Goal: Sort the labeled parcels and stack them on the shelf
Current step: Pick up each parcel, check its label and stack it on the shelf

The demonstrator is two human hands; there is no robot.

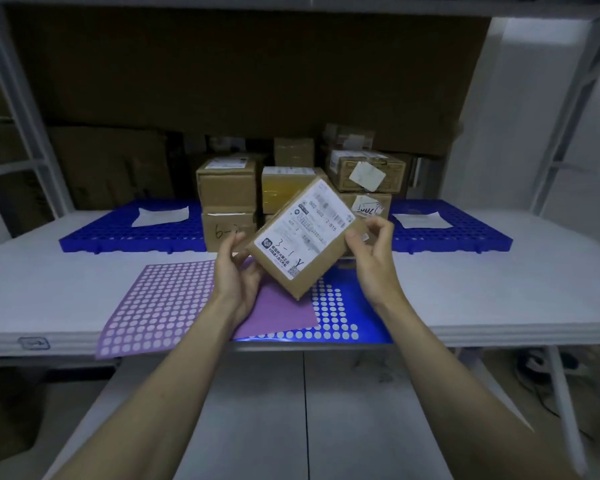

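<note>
Above the counter's front edge, head view:
parcel [300,237]: small flat cardboard box, held in the air, tilted, label face toward the camera; clear of the counter [499,289], over the sticker sheets.
left hand [238,271]: fingers curled round the parcel's lower-left side, thumb on the near edge; gripping it.
right hand [371,252]: thumb and fingertips pinch the parcel's right edge near the upper corner; also gripping.
handling (judgement): prob. light, since two finger pinches carry it w/o strain. Stiff card, edges square, no sag. Plain card not slippery; glossy label may be slicker, so keep pads on bare card. Contents unknown, treat as fragile-ish.
where to hold (judgement): opposite short sides or edges, as now; one hand under the flat base for stacking.
looks: brown card, big white shipping label [303,233] covering most of the top face; printed barcodes, QR code at the low corner, handwritten "3-1" plus a "Y"-like mark.
stacked boxes [227,199]: brown cartons, labelled, two high, toward the counter's back edge, centre; one is marked "6-…".
blue pallet [118,230]: plastic grid along the back edge, left and right of the stack, white paper slips on it.
sticker sheets [160,303]: purple and blue dot sheets, at the front edge, centre.
</note>
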